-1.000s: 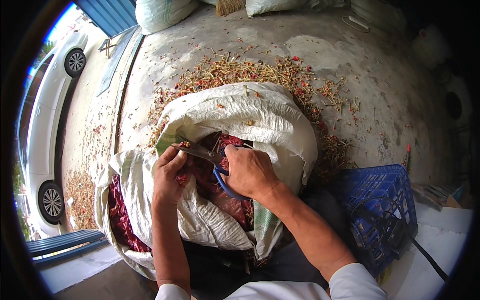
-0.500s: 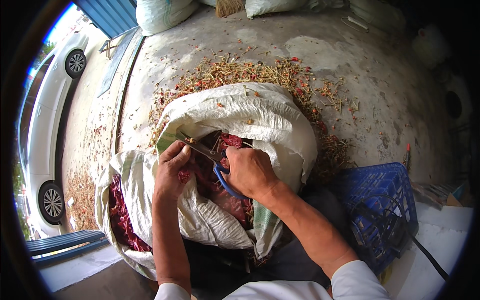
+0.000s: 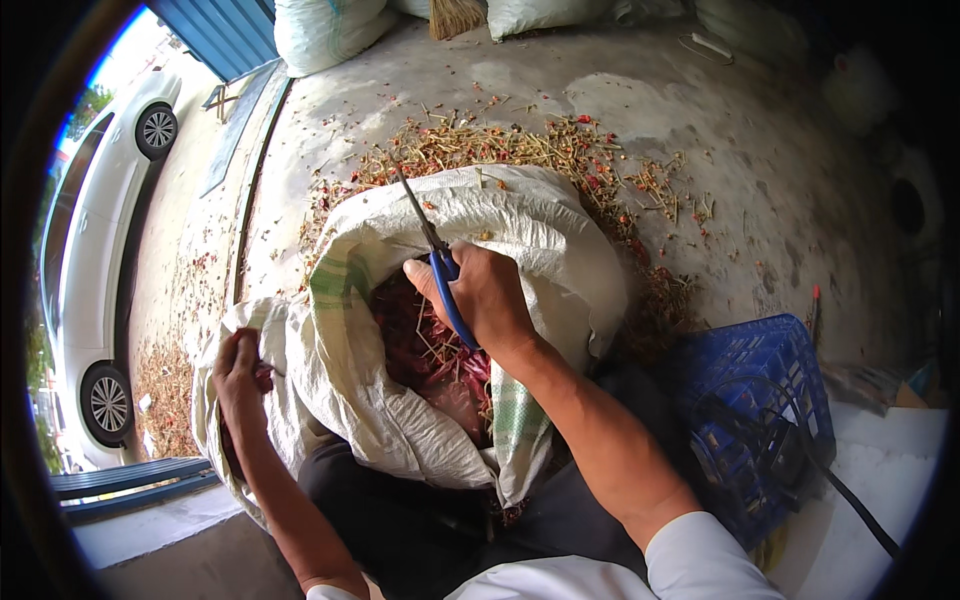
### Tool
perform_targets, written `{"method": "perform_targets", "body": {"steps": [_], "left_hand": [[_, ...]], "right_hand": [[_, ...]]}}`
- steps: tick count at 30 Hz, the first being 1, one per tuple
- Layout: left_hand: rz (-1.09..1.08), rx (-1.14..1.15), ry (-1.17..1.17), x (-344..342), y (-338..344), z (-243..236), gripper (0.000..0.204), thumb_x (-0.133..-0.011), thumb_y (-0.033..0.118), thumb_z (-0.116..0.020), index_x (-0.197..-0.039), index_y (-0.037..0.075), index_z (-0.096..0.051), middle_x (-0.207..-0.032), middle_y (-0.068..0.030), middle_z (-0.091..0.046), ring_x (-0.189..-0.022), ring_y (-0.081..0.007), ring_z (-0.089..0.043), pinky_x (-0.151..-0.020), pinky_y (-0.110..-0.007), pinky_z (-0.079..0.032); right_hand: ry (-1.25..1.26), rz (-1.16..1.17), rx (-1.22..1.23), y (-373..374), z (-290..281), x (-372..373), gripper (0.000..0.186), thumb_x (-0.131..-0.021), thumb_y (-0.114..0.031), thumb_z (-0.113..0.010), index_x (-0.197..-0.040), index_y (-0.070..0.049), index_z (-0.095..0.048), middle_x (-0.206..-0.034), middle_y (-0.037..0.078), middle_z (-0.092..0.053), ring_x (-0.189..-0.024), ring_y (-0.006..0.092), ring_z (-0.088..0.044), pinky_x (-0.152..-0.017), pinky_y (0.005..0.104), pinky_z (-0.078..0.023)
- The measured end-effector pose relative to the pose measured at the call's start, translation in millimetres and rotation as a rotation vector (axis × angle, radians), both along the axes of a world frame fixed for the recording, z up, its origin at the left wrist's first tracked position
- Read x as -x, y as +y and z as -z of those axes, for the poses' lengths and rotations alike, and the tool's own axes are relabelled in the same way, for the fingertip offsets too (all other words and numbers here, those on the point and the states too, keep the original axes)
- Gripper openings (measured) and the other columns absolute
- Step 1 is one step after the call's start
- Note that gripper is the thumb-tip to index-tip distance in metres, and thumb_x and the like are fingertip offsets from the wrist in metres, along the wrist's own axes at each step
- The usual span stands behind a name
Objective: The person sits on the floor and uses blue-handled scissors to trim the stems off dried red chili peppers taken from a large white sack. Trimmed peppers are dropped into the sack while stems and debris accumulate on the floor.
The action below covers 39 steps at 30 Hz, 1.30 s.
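My right hand [image 3: 485, 295] grips a pair of scissors [image 3: 448, 290] by the blue handles, its dark blades pointing up and away over the mouth of a large white woven sack [image 3: 540, 220]. Inside that sack lie dried red chilies [image 3: 415, 335] with pale stems. Off to the left, my left hand [image 3: 240, 375] is closed over the smaller white sack [image 3: 285, 385]. Between its fingers shows a dark red dried chili [image 3: 264, 377]. My left forearm and hand mostly hide the smaller sack's opening.
Cut stems and chili bits [image 3: 470, 145] litter the concrete floor around the big sack. A blue plastic crate [image 3: 790, 350] with a black cable stands at my right. Full white sacks [image 3: 325, 35] and a broom [image 3: 457, 18] are at the back; a white car [image 3: 95, 260] is outside, left.
My left hand has moved left from the big sack to above the smaller one, carrying the chili. The scissors have swung from pointing left to pointing up and away.
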<state>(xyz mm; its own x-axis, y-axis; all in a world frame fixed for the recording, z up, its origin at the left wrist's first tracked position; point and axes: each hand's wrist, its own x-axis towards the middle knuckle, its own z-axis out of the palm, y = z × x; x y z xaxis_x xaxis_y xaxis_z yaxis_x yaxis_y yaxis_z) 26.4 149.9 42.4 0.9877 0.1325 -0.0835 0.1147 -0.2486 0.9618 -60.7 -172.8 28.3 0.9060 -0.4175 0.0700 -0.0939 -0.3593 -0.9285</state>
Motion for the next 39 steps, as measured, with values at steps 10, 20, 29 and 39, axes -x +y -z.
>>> {"method": "perform_targets", "body": {"steps": [10,20,29,39], "left_hand": [[0.132,-1.055,-0.265,19,3,17,0.026,-0.089,0.014,-0.068,-0.111,0.000,-0.063,-0.105,-0.0175,-0.068,-0.090,-0.0300,-0.066,-0.076,-0.040,-0.053],[1.308,-1.301,0.035,21,-124,117,0.024,-0.072,0.006,-0.061,-0.093,-0.001,-0.069,-0.086,-0.0239,-0.069,-0.088,-0.0395,-0.067,-0.078,-0.048,-0.054],[1.322,-1.314,0.164,39,-86,110,0.022,-0.072,0.005,-0.064,-0.092,0.000,-0.071,-0.088,-0.0231,-0.070,-0.090,-0.0369,-0.068,-0.080,-0.045,-0.054],[0.727,-0.436,0.082,4,-90,61,0.011,-0.088,-0.002,-0.059,-0.099,-0.001,-0.062,-0.084,-0.0078,-0.067,-0.082,-0.0158,-0.067,-0.072,-0.031,-0.053]], "right_hand": [[-0.075,0.071,-0.292,-13,15,-3,0.053,-0.088,-0.042,-0.070,-0.055,-0.007,-0.050,-0.043,0.003,-0.046,-0.039,0.0144,-0.049,-0.040,0.0322,-0.039],[-0.028,0.028,-0.262,-15,14,-7,0.050,-0.089,-0.039,-0.069,-0.054,-0.007,-0.051,-0.042,0.000,-0.045,-0.038,0.0118,-0.046,-0.038,0.0305,-0.037],[-0.042,-0.066,-0.128,-9,12,-7,0.057,-0.088,-0.045,-0.065,-0.050,-0.006,-0.050,-0.044,0.007,-0.047,-0.042,0.0188,-0.048,-0.048,0.0379,-0.040],[0.125,-0.118,0.040,-2,8,-2,0.049,-0.080,-0.047,-0.071,-0.076,0.002,-0.065,-0.070,0.022,-0.066,-0.071,0.0390,-0.068,-0.068,0.0438,-0.054]]}}
